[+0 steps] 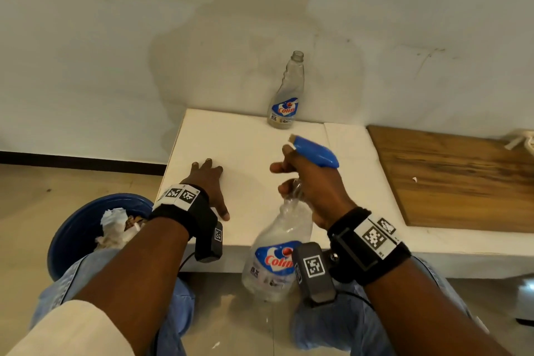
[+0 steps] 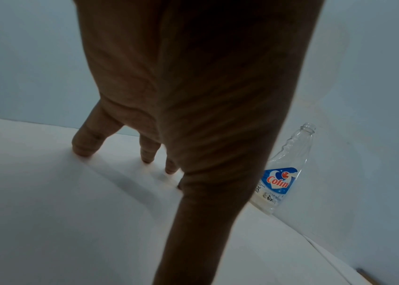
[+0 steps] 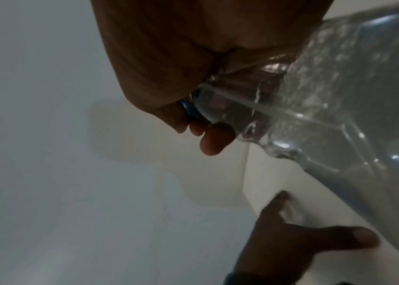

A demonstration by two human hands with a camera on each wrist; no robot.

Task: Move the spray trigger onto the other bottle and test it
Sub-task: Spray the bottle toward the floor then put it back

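My right hand (image 1: 309, 182) grips the neck of a clear Colin bottle (image 1: 274, 257) that carries the blue spray trigger (image 1: 316, 153). This bottle hangs tilted over the front edge of the white table (image 1: 245, 139). In the right wrist view its wet clear wall (image 3: 340, 106) fills the right side, with the blue collar (image 3: 188, 108) between my fingers. My left hand (image 1: 208, 182) rests flat on the table with its fingers (image 2: 88, 142) spread and holds nothing. A second clear Colin bottle (image 1: 286, 95) (image 2: 283, 173) stands uncapped at the back against the wall.
A blue bin (image 1: 86, 225) with crumpled paper sits on the floor to the left of the table. A wooden board (image 1: 456, 176) lies on the table's right part. My knees in blue jeans are below the table's front edge.
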